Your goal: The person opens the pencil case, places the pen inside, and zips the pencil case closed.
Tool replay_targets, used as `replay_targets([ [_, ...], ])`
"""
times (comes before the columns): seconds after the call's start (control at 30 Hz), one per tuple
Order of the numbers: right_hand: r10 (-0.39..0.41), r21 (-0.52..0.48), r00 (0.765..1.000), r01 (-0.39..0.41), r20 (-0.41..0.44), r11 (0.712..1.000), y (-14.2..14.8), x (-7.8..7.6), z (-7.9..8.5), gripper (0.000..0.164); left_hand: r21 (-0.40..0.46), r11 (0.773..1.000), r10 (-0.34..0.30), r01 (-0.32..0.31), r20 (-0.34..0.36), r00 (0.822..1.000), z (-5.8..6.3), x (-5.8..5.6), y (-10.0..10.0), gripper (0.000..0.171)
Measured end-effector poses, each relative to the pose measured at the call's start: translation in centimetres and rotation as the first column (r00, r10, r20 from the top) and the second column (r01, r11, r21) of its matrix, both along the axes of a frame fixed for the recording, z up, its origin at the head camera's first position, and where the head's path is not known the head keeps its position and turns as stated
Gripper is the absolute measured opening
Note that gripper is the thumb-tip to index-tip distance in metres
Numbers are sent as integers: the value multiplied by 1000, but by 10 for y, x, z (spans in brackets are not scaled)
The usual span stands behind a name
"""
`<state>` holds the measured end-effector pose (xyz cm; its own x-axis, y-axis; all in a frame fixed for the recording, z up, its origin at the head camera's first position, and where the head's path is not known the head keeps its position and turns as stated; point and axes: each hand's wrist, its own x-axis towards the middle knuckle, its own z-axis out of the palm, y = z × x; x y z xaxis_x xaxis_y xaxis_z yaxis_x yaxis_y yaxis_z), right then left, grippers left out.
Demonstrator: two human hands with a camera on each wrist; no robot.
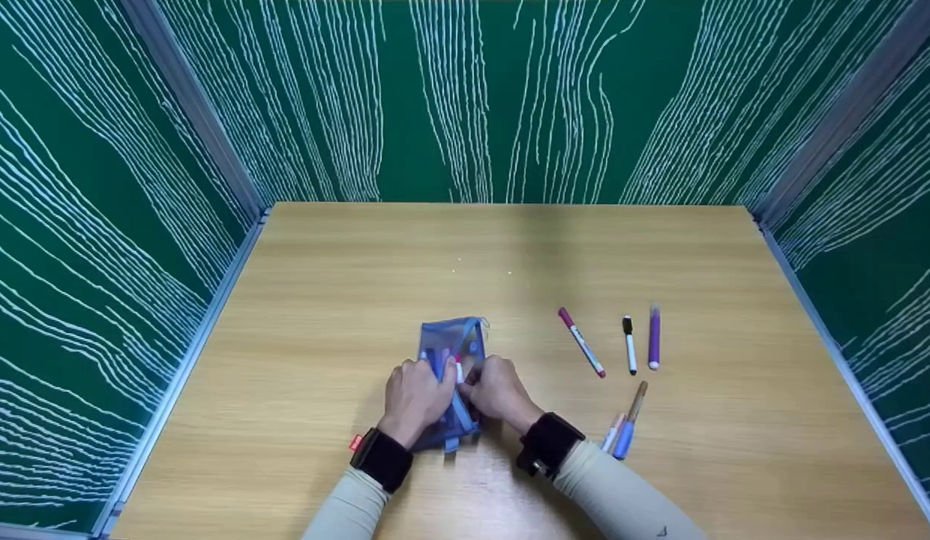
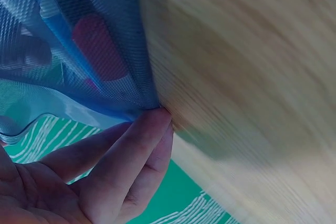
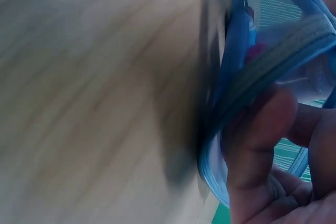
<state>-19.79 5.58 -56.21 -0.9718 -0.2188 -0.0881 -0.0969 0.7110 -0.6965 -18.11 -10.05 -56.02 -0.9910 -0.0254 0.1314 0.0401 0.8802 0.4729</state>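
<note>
A blue mesh pencil pouch [image 1: 450, 330] lies on the table with several markers inside, seen through the mesh. My left hand [image 1: 418, 394] is on its left side, and the left wrist view shows those fingers [image 2: 134, 150] pinching the mesh at a lower edge. At the right side, my right hand [image 1: 499, 390] grips the zipper-edged opening, which curves over the curled fingers [image 3: 262, 129] in the right wrist view. A white marker with a pink end [image 1: 459, 370] shows between the two hands at the opening. A red-capped marker [image 2: 100, 48] presses against the mesh inside.
Right of the pouch lie a magenta-capped marker [image 1: 582, 341], a black-capped marker [image 1: 630, 345] and a purple marker [image 1: 654, 337]. Nearer, beside the right forearm, are a blue and brown marker [image 1: 630, 424] and a pale marker [image 1: 613, 431]. Green walls enclose the wooden table [image 1: 322, 262].
</note>
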Motion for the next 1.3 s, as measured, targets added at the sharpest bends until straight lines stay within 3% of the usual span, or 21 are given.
replay_targets([
  [0.83, 7, -68, 1000, -6, 19, 998, 10, 5, 15, 22, -15, 1000, 1, -1, 12, 1000, 1, 0, 0, 56],
  [1.1, -8, -38, 996, 5, -85, 999, 19, 4, 15, 26, -34, 999, 1, -1, 1, 1000, 1, 1, 0, 60],
  [1.3, -34, -30, 994, 31, -105, 999, 27, 3, 17, 21, -30, 1000, -5, 5, 2, 1000, 2, 2, -1, 57],
])
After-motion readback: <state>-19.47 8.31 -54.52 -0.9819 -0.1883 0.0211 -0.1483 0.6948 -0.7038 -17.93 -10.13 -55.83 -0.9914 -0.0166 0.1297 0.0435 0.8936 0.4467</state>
